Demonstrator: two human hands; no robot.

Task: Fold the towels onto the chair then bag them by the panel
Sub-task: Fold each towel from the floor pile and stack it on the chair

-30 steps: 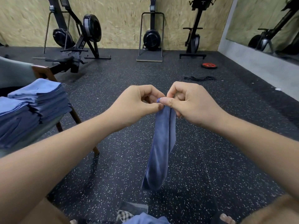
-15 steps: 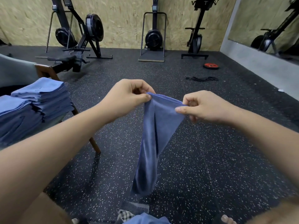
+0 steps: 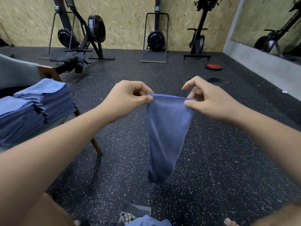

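Two top corners of the hanging blue towel are pinched, one by the left hand, one by the right hand, near folded towels on a chair cut off leftward.

hands: left hand and right hand bare, left thumbnail trimmed short | arms: left forearm and right forearm bare along all that shows | legs: bare knees fill both lower corners | feet: bare toes at bottom edge | clothing: out of view
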